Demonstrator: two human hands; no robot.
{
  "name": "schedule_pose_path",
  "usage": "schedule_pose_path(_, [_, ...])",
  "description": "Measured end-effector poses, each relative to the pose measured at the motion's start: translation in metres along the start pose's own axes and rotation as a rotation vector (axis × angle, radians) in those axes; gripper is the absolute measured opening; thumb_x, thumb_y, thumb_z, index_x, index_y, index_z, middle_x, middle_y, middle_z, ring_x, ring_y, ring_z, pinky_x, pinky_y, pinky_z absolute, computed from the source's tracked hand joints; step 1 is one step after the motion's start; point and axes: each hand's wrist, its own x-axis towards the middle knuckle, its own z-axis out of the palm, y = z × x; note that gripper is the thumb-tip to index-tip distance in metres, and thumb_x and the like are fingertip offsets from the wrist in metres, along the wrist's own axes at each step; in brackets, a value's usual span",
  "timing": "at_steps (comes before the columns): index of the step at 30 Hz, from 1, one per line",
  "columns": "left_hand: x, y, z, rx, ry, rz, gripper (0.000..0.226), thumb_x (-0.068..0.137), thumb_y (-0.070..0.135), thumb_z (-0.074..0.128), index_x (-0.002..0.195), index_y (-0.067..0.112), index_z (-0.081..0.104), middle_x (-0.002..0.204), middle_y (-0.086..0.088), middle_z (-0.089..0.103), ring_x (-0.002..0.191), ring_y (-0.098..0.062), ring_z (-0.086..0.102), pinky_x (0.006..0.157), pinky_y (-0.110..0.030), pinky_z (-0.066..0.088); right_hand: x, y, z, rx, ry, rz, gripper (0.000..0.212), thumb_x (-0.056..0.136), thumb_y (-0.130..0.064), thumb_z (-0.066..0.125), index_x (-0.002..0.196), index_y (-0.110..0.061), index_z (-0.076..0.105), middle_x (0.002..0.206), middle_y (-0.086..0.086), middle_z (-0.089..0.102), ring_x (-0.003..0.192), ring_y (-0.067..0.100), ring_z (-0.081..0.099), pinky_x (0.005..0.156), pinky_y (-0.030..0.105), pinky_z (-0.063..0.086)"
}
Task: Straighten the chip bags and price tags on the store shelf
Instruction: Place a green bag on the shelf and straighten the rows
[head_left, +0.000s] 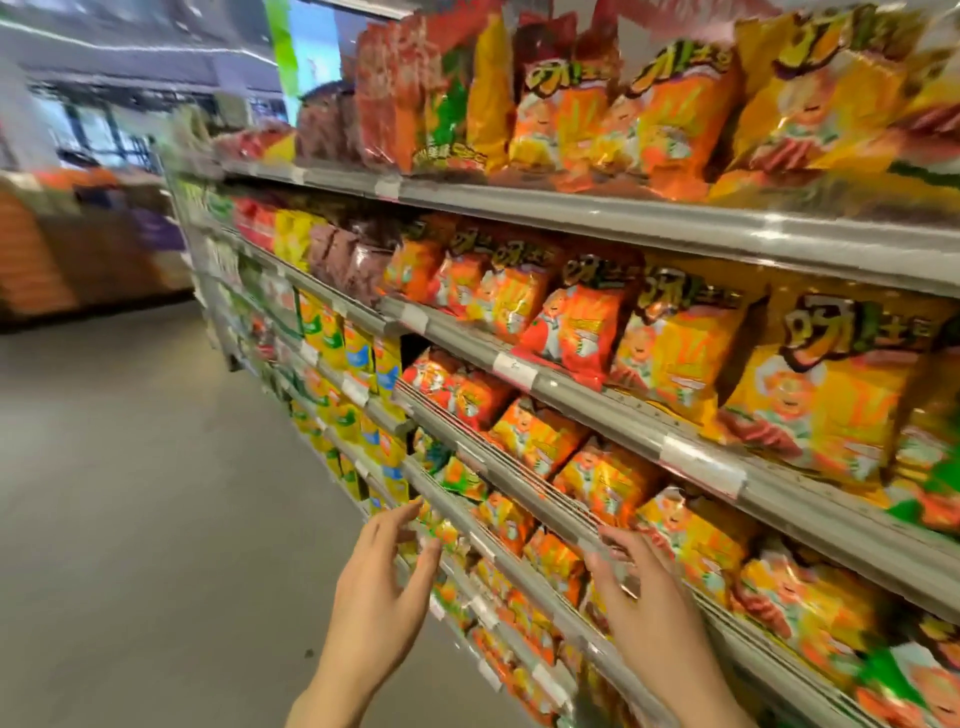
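Orange and yellow chip bags (566, 332) fill several grey shelves that run from the right foreground back to the left. White price tags (701, 464) sit in the grey rails along the shelf fronts. My left hand (382, 582) is open with fingers spread, its fingertips close to the rail of a lower shelf near small bags. My right hand (636, 582) reaches to the rail of the shelf (519, 496) above, fingers against the rail's edge in front of an orange bag (691, 540). The picture is blurred, so I cannot tell whether it pinches anything.
Grey aisle floor (156, 493) lies open on the left. Yellow and blue bags (363, 358) fill the shelves farther along. Another display (78, 244) stands across the aisle at the far left.
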Motion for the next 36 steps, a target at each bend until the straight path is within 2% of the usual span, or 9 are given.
schedule_pose_path(4, [0.071,-0.01,-0.014,0.102,0.017,0.068,0.036,0.092,0.045,0.059,0.124,0.05,0.045,0.117,0.027,0.052,0.105,0.009,0.054,0.077,-0.006,0.043,0.072,-0.025,0.027,-0.019,-0.016,-0.111,0.027,0.095,-0.05,0.051,0.121,-0.045,0.05,0.12,-0.024,0.05,0.108,-0.007,0.049,0.088,0.02,0.037])
schedule_pose_path(9, [0.156,-0.022,-0.021,0.21,-0.018,0.188,0.04,0.095,0.05,0.053,0.133,0.037,0.049,0.118,0.02,0.051,0.105,0.006,0.055,0.085,-0.025,0.05,0.158,-0.051,0.048,-0.139,0.002,-0.298,0.037,0.096,-0.047,0.052,0.13,-0.033,0.055,0.129,-0.021,0.051,0.12,0.002,0.05,0.099,0.026,0.042])
schedule_pose_path(12, [0.204,-0.021,-0.022,0.265,-0.055,0.268,0.046,0.095,0.053,0.048,0.136,0.033,0.047,0.12,0.018,0.05,0.104,0.004,0.056,0.082,-0.024,0.05,0.2,-0.071,0.045,-0.226,0.029,-0.405,0.036,0.096,-0.046,0.052,0.129,-0.033,0.055,0.128,-0.02,0.052,0.118,0.005,0.053,0.096,0.03,0.045])
schedule_pose_path(16, [0.266,-0.018,-0.008,0.312,-0.122,0.4,0.049,0.097,0.053,0.045,0.14,0.029,0.045,0.126,0.01,0.051,0.109,-0.007,0.058,0.086,-0.031,0.051,0.244,-0.083,0.031,-0.387,0.118,-0.526,0.036,0.095,-0.046,0.052,0.127,-0.028,0.057,0.122,-0.014,0.055,0.111,0.011,0.055,0.091,0.024,0.043])
schedule_pose_path(22, [0.342,-0.006,0.037,0.291,-0.263,0.625,0.05,0.097,0.051,0.044,0.142,0.03,0.039,0.133,0.006,0.048,0.112,-0.017,0.057,0.082,-0.038,0.052,0.278,-0.095,0.006,-0.669,0.237,-0.601,0.039,0.094,-0.043,0.046,0.123,-0.021,0.062,0.121,-0.003,0.059,0.111,0.019,0.059,0.087,0.036,0.056])
schedule_pose_path(27, [0.386,0.018,0.079,0.221,-0.388,0.819,0.052,0.096,0.051,0.044,0.142,0.027,0.041,0.131,0.001,0.048,0.11,-0.024,0.058,0.08,-0.037,0.051,0.272,-0.101,-0.024,-0.895,0.304,-0.506,0.029,0.09,-0.025,0.068,0.118,-0.017,0.064,0.117,0.001,0.058,0.105,0.021,0.059,0.084,0.036,0.055])
schedule_pose_path(31, [0.398,0.038,0.108,0.179,-0.442,0.895,0.059,0.095,0.057,0.042,0.145,0.028,0.036,0.133,-0.002,0.05,0.111,-0.029,0.06,0.079,-0.039,0.051,0.26,-0.103,-0.041,-1.014,0.385,-0.254,0.033,0.089,-0.029,0.068,0.119,-0.018,0.063,0.115,0.004,0.058,0.102,0.026,0.061,0.076,0.041,0.057])
schedule_pose_path(34, [0.399,0.044,0.122,0.186,-0.474,0.829,0.065,0.097,0.061,0.035,0.151,0.028,0.022,0.137,-0.006,0.053,0.112,-0.032,0.061,0.079,-0.04,0.05,0.253,-0.105,-0.039,-1.008,0.426,-0.061,0.043,0.094,-0.041,0.059,0.132,-0.021,0.056,0.122,0.003,0.06,0.114,0.026,0.058,0.09,0.039,0.052])
schedule_pose_path(36, [0.399,0.047,0.131,0.208,-0.516,0.765,0.069,0.098,0.062,0.032,0.154,0.025,0.016,0.126,-0.011,0.062,0.106,-0.033,0.063,0.073,-0.037,0.046,0.251,-0.107,-0.03,-0.964,0.449,0.003,0.049,0.096,-0.046,0.053,0.138,-0.021,0.05,0.128,0.0,0.059,0.12,0.023,0.052,0.099,0.035,0.043])
